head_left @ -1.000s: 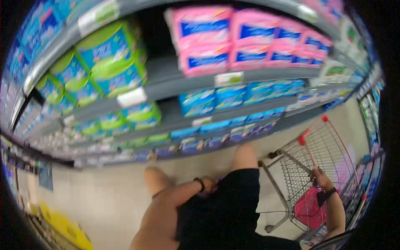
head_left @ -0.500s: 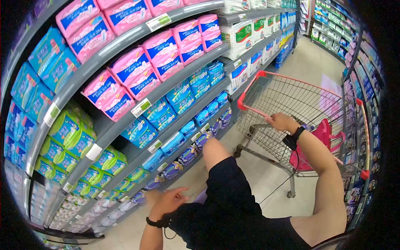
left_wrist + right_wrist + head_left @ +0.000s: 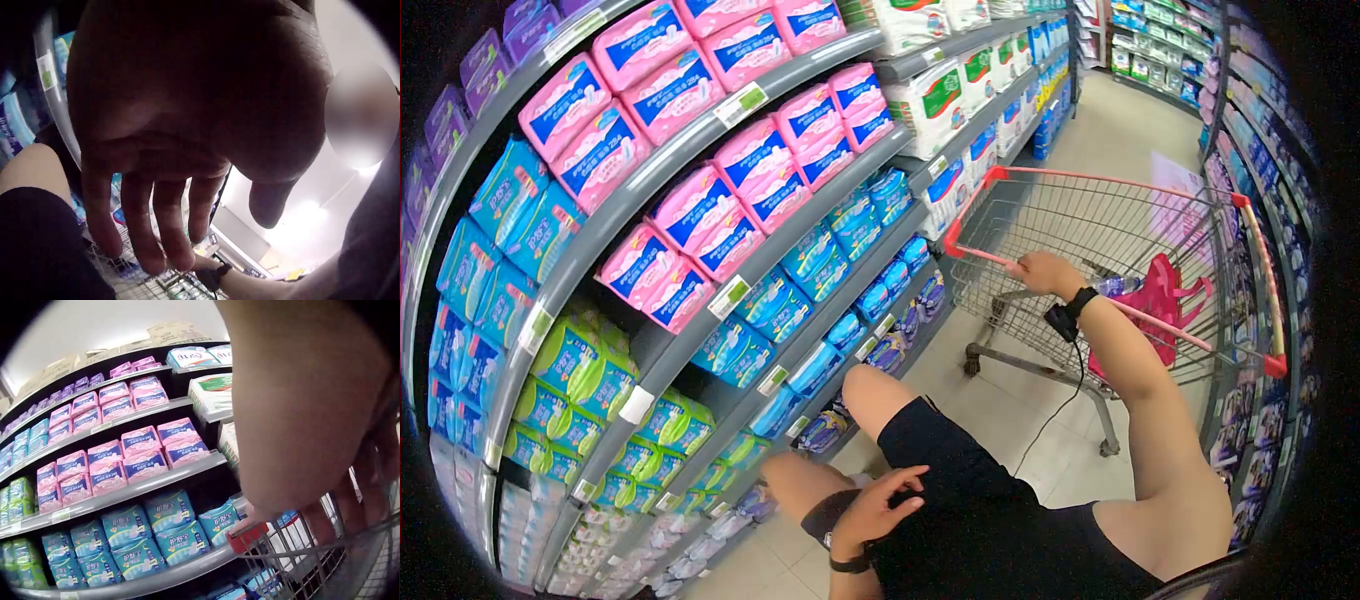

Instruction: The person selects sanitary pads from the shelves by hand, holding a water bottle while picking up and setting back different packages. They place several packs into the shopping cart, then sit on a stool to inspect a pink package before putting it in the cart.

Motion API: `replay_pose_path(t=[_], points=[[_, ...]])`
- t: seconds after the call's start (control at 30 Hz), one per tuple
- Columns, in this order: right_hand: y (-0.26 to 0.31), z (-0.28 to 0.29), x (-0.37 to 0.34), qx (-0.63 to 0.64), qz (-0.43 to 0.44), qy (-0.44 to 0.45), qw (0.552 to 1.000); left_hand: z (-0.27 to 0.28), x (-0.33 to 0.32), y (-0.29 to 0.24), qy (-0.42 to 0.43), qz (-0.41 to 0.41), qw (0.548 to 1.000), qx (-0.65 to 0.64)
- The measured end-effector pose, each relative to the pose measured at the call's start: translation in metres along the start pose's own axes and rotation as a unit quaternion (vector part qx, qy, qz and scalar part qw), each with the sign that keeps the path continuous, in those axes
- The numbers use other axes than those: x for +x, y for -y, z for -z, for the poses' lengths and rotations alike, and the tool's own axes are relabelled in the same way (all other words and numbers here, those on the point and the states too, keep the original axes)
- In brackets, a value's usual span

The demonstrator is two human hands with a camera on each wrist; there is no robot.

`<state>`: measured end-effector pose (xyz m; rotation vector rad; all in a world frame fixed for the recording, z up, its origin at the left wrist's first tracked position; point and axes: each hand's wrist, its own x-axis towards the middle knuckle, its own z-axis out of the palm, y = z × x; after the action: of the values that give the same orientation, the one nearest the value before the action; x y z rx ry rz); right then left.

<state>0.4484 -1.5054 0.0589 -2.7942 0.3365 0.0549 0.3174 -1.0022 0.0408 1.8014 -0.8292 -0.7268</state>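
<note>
The right wrist view shows cardboard boxes (image 3: 62, 367) on top of the shelves (image 3: 187, 467), at its 11 o'clock; the head view does not show them. The left wrist view alone lets us see the lamp (image 3: 306, 214) on the ceiling, at 4 o'clock, and the palm of the left hand (image 3: 880, 510). The head view is the one which shows the pink bag (image 3: 1150, 310) inside the cart (image 3: 1065, 225).

In the head view, the cart is at 2 o'clock, near the shelves. Pink packs (image 3: 745, 170) are at 10 o'clock and green packs (image 3: 580, 370) between 8 and 9 o'clock. A black cable (image 3: 1050, 430) goes down from the device (image 3: 1061, 322) at the right wrist. In the right wrist view, the right hand (image 3: 1048, 274) stands in the way and hides a large part of the cart.

The right arm (image 3: 1145, 370) reaches from 4 o'clock, bent at the elbow, and its grip is closed round the handle (image 3: 985, 256). The left hand is at 6 o'clock, above the black clothes (image 3: 980, 500); its grip is spread, with the fingers softly bent and the thumb apart, and nothing is held. Whether it touches the clothes, I cannot tell.
</note>
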Motion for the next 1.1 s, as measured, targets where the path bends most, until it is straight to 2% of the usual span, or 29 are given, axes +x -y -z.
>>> replay_pose_path(t=[0.1,0.13,0.17,0.23,0.3,0.33,0.4,0.43,0.47,0.57,0.6,0.63,0.7,0.77,0.8,0.87,0.93,1.0,1.1], points=[[0.017,0.005,-0.015,-0.053,0.007,-0.078,0.995,-0.008,0.006,-0.003,0.057,-0.045,0.997,0.025],[0.014,-0.001,-0.011,-0.036,0.018,-0.114,0.993,-0.005,0.004,-0.004,0.077,-0.036,0.995,0.05],[0.012,-0.008,-0.002,0.007,0.041,-0.159,0.986,0.0,0.002,0.001,0.114,0.015,0.991,0.067],[0.008,-0.011,0.015,0.079,0.074,-0.23,0.967,0.014,-0.01,-0.012,0.066,-0.013,0.993,0.099],[0.025,-0.003,0.04,0.146,0.105,-0.263,0.948,0.03,-0.027,-0.021,0.035,0.054,0.994,0.087],[0.031,0.008,0.056,0.168,0.121,-0.275,0.939,0.033,-0.033,-0.017,-0.021,-0.014,0.995,0.1],[0.056,0.017,0.088,0.226,0.155,-0.289,0.917,0.045,-0.042,-0.014,-0.054,-0.007,0.994,0.093],[0.058,0.021,0.119,0.304,0.151,-0.251,0.907,0.052,-0.048,-0.014,-0.072,0.0,0.993,0.089],[0.066,0.034,0.144,0.313,0.17,-0.277,0.892,0.056,-0.05,-0.021,-0.089,0.001,0.995,0.048],[0.113,0.092,0.187,0.311,0.223,-0.34,0.859,0.067,-0.053,-0.031,-0.095,-0.007,0.991,0.095],[0.128,0.108,0.207,0.27,0.27,-0.376,0.844,0.066,-0.056,-0.012,-0.066,0.061,0.99,0.105],[0.14,0.122,0.224,0.227,0.314,-0.411,0.825,0.066,-0.058,0.009,-0.054,-0.027,0.995,0.076],[0.165,0.144,0.248,0.19,0.329,-0.381,0.843,0.065,-0.065,0.061,-0.027,-0.205,0.978,0.018],[0.187,0.152,0.274,0.152,0.308,-0.41,0.845,0.065,-0.065,0.091,-0.01,-0.257,0.965,0.044],[0.195,0.153,0.285,0.153,0.293,-0.42,0.845,0.06,-0.068,0.095,-0.039,-0.242,0.968,0.06],[0.21,0.151,0.301,0.154,0.261,-0.435,0.848,0.054,-0.066,0.061,-0.087,-0.133,0.986,0.048],[0.22,0.145,0.312,0.148,0.232,-0.479,0.833,0.044,-0.06,0.031,-0.116,0.055,0.992,-0.009],[0.221,0.142,0.327,0.158,0.228,-0.512,0.813,0.037,-0.059,0.036,-0.144,0.034,0.988,0.046],[0.221,0.147,0.327,0.132,0.212,-0.502,0.828,0.035,-0.061,0.029,-0.15,0.044,0.984,0.08]])
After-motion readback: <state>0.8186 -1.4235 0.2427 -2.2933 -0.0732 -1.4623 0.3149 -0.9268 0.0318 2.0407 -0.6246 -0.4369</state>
